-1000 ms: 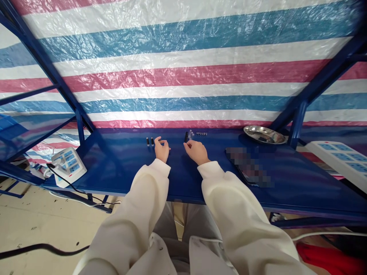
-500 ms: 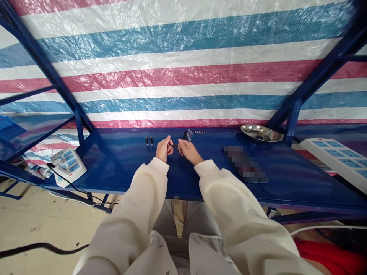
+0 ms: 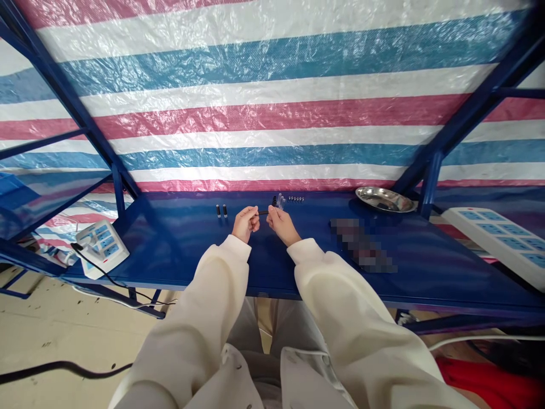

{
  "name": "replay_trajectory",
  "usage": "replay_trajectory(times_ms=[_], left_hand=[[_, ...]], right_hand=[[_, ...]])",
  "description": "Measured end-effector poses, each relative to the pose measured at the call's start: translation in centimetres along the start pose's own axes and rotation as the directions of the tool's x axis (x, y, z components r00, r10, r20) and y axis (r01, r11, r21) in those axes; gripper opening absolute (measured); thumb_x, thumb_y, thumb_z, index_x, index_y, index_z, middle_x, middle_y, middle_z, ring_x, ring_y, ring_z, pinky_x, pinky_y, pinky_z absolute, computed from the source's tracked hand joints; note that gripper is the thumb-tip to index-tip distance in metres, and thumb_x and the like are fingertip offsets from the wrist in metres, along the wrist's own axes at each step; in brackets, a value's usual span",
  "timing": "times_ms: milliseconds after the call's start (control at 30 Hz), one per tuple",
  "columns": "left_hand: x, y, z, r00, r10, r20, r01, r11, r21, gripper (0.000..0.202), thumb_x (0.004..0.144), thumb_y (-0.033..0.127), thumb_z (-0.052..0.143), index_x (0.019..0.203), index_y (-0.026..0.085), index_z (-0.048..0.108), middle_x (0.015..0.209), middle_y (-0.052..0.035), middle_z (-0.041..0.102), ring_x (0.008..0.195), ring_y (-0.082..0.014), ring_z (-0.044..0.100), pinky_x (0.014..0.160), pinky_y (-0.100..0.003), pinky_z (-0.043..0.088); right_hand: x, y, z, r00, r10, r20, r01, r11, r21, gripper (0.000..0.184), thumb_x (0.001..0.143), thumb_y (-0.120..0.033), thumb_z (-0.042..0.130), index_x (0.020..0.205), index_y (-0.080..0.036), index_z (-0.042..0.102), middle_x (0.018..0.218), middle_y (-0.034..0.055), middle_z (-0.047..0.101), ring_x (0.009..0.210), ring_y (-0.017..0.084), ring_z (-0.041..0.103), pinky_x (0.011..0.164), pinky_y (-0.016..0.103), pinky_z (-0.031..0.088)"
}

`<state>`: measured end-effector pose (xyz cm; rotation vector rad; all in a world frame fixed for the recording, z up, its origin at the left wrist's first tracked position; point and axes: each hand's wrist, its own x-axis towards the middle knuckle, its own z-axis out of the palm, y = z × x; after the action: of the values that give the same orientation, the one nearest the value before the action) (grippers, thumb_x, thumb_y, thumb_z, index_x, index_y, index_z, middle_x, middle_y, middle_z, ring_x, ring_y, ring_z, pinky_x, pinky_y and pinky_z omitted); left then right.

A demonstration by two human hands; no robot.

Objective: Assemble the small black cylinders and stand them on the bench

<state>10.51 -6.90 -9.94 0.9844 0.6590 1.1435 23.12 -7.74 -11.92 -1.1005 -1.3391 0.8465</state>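
Note:
Between my two hands a thin dark rod [image 3: 263, 212] is stretched level above the blue table; its ends are hidden in my fingers. My left hand [image 3: 246, 224] pinches one end and my right hand [image 3: 281, 225] pinches the other. Just beyond the right hand lie small black pieces [image 3: 275, 200] and clear tube-like pieces [image 3: 281, 200]. To their right is a row of several small shiny metal parts [image 3: 296, 199]. Left of my hands stand two short black cylinders with pale tips, a left one [image 3: 218, 211] and a right one [image 3: 225, 211].
The blue table [image 3: 179, 244] runs under a striped plastic sheet. A round metal dish [image 3: 385, 200] sits at the back right, with a blurred dark object [image 3: 364, 245] in front. White power strips lie at the left [image 3: 101, 248] and the right [image 3: 496, 238].
The left fingers have shifted slightly right and lower, with the thumb no longer raised. The dark rod now shows more plainly and lies more level. The view has tilted slightly.

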Motion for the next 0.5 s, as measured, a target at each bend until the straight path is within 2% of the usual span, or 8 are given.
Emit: replay_trajectory(times_ms=[200, 433, 500], left_hand=[[-0.1, 0.0, 0.1, 1.000, 0.010, -0.026, -0.011, 0.999, -0.039, 0.036, 0.065, 0.045, 0.071, 0.068, 0.017, 0.048, 0.043, 0.0095, 0.037, 0.031, -0.0030, 0.032, 0.036, -0.019, 0.023], [0.3, -0.4, -0.2, 0.999, 0.038, -0.014, -0.038, 0.999, 0.031, 0.040, 0.062, 0.041, 0.074, 0.082, 0.016, 0.050, 0.057, 0.0058, 0.053, 0.034, -0.0047, 0.042, 0.035, -0.019, 0.025], [0.4, -0.5, -0.3, 0.998, 0.062, -0.022, -0.060, 0.994, 0.090, 0.042, 0.062, 0.043, 0.074, 0.083, 0.016, 0.050, 0.063, 0.0039, 0.057, 0.035, -0.0050, 0.045, 0.034, -0.019, 0.026]], right_hand=[[0.0, 0.5, -0.1, 0.999, -0.047, -0.011, 0.046, 0.996, -0.075, 0.054, 0.079, -0.073, 0.035, 0.059, -0.022, 0.037, 0.050, -0.0019, 0.044, 0.047, 0.010, 0.040, 0.046, 0.025, 0.035], [0.3, 0.9, -0.5, 0.996, -0.070, -0.053, 0.065, 0.993, -0.094, 0.054, 0.079, -0.073, 0.032, 0.060, -0.023, 0.037, 0.050, -0.0021, 0.042, 0.047, 0.011, 0.040, 0.047, 0.025, 0.035], [0.4, 1.1, -0.7, 0.997, -0.077, -0.026, 0.074, 0.992, -0.107, 0.055, 0.080, -0.073, 0.028, 0.061, -0.023, 0.037, 0.050, -0.0021, 0.042, 0.047, 0.011, 0.039, 0.047, 0.025, 0.035]])
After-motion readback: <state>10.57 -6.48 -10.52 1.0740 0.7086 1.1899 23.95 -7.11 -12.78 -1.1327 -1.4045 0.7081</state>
